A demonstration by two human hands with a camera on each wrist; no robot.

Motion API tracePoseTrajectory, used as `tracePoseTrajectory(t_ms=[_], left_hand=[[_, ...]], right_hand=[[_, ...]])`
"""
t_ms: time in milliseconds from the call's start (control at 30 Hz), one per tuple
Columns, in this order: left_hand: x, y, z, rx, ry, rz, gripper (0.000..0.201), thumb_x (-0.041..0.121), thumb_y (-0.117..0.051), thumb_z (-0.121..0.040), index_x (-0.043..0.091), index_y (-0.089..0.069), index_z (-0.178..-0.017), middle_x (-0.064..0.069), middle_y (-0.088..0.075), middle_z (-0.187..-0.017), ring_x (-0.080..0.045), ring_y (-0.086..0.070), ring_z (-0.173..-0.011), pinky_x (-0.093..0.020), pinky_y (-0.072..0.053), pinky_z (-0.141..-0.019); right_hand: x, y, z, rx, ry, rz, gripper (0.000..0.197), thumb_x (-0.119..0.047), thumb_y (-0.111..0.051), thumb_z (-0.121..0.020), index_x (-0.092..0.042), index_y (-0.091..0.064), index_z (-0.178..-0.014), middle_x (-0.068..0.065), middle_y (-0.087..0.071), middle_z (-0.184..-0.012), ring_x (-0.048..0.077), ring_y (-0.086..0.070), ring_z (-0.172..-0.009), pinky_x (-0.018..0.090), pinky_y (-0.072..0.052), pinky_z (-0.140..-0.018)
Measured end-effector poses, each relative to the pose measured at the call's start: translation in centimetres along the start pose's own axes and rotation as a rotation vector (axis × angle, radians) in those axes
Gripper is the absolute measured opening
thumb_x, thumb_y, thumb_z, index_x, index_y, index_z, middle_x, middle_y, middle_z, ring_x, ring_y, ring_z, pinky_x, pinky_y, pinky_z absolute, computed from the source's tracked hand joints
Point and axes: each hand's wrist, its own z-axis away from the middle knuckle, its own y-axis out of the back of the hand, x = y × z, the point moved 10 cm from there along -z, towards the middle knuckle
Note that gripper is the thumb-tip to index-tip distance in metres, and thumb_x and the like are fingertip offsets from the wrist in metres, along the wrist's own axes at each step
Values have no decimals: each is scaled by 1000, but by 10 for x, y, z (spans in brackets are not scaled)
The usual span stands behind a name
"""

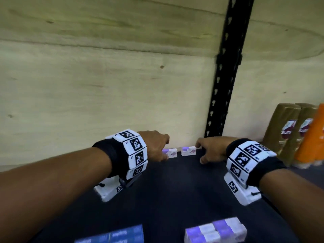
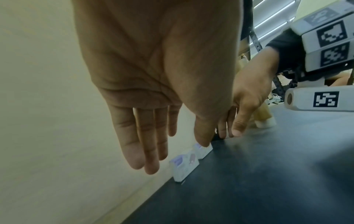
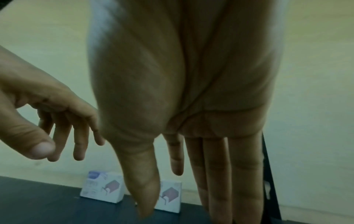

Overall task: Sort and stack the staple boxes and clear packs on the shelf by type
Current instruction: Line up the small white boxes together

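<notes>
Two small white-and-purple staple boxes stand on edge against the shelf's back wall, the left one (image 1: 171, 153) (image 2: 184, 168) (image 3: 101, 189) a short gap from the right one (image 1: 188, 151) (image 3: 170, 197). My left hand (image 1: 164, 148) hovers at the left box with its fingers straight, holding nothing. My right hand (image 1: 200, 152) is just right of the right box, fingers extended and empty, its thumb down near the dark shelf (image 1: 175, 181). At the front edge lie a stack of white-and-purple boxes (image 1: 216, 231) and blue boxes (image 1: 114, 234).
A black perforated upright (image 1: 224, 76) runs down the plywood back wall right behind the right hand. Gold shampoo bottles (image 1: 284, 134) and an orange bottle (image 1: 313, 137) stand at the right end of the shelf.
</notes>
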Motion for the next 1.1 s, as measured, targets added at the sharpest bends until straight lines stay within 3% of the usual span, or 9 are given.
tracePoseTrajectory(t_ms=[167,267,367,533,667,733,833,967,1100], left_hand=[[-13,-15,-35,20,12,-89,45,48,-53,-90,22,-49,-127,-1,-60,-113,-23,-59,-93,-32,-46,-72],[-14,-21,-51,14,-8,-115,32,45,-57,-88,22,-59,-110,0,-62,-104,-22,-60,-86,-28,-43,-64],[-11,-23,-61,15,-24,-132,26,40,-60,-85,19,-66,-100,-2,-66,-96,-23,-64,-83,-26,-42,-59],[-5,-22,-63,0,-45,-158,22,32,-63,-86,16,-67,-100,-4,-67,-97,-25,-65,-84,-25,-42,-60],[2,-21,-50,-24,-56,-119,26,36,-68,-84,15,-68,-99,-3,-68,-97,-23,-65,-83,-24,-43,-62],[9,-22,-38,-48,-54,-107,28,37,-70,-81,14,-70,-98,-3,-69,-98,-21,-64,-79,-24,-43,-62],[23,-23,-17,-80,-61,-107,29,38,-70,-81,15,-71,-99,-2,-70,-99,-17,-58,-74,-24,-42,-60],[45,-22,15,-120,-98,-113,32,41,-73,-81,15,-73,-100,-2,-71,-101,-16,-59,-76,-20,-38,-51],[61,-22,44,-145,-114,-77,31,41,-76,-78,16,-74,-96,0,-71,-95,-16,-62,-77,-22,-43,-56]], right_hand=[[-1,-4,-38,6,8,37,59,-34,-65,-91,-20,-37,-141,5,-56,-131,23,-56,-113,30,-46,-89],[-4,-3,-51,2,38,59,47,-31,-65,-92,-21,-48,-134,3,-59,-129,21,-57,-112,28,-46,-88],[-8,0,-58,0,56,62,34,-28,-62,-94,-20,-57,-127,0,-62,-125,19,-58,-111,24,-43,-81],[-11,3,-63,-5,62,102,32,-32,-65,-92,-12,-64,-118,5,-66,-120,23,-62,-107,27,-47,-82],[-15,2,-47,-38,65,120,35,-31,-69,-90,-8,-65,-116,7,-70,-111,19,-60,-91,27,-47,-78],[-16,-1,-35,-55,74,126,35,-31,-72,-88,-7,-66,-113,3,-70,-97,18,-59,-85,27,-47,-73],[-19,-6,-14,-79,83,113,29,-28,-75,-85,-9,-69,-105,-5,-58,-73,18,-58,-80,27,-47,-71],[-23,-10,21,-97,103,141,25,-26,-79,-80,-13,-66,-98,-7,-55,-70,12,-55,-66,27,-48,-70],[-21,-20,54,-127,108,139,26,-23,-82,-76,-18,-66,-96,-11,-56,-67,4,-50,-59,23,-45,-61]])
